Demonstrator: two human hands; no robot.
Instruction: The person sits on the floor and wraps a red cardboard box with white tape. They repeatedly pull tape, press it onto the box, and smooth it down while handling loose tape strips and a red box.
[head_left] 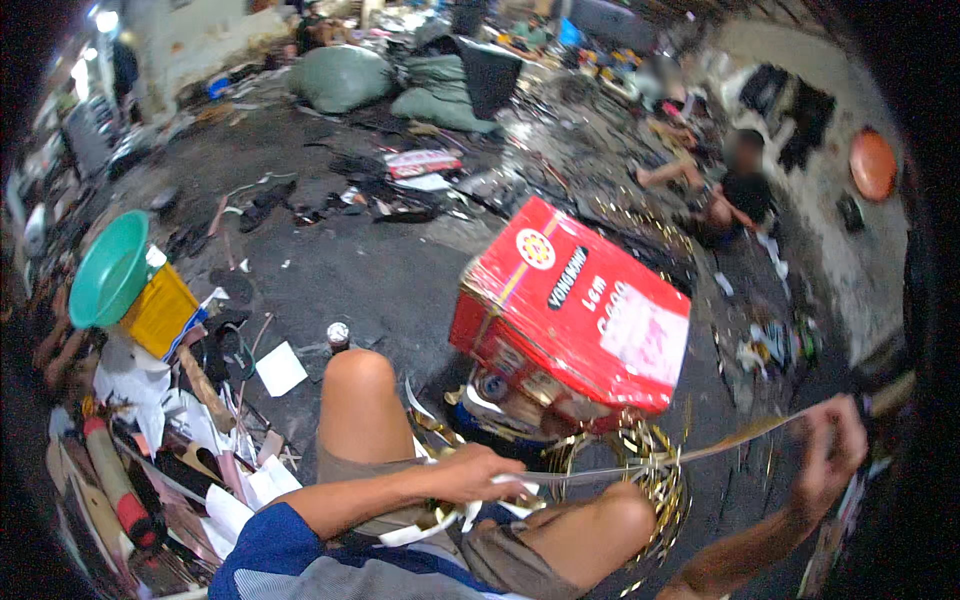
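Observation:
A long, thin, shiny gold-and-clear strip (735, 438) stretches across in front of me. My left hand (478, 474) is closed on its left end, above my lap. Out at the right, my right hand (832, 452) is raised and pinches the other end. Below the strip, a tangled bundle of narrow gold strips (655, 490) hangs by my right knee. Loose white and gold strips (455, 515) lie across my lap, partly under my left hand. Just ahead stands a red cardboard box (575, 300), tilted on top of other things that it mostly hides.
At the left, a green plastic basin (112, 268) leans by a yellow box (165, 312). Paper scraps and a red roll (118, 480) lie near my left side. Big grey-green sacks (342, 80) stand far off. A person (742, 190) sits on the floor at the right.

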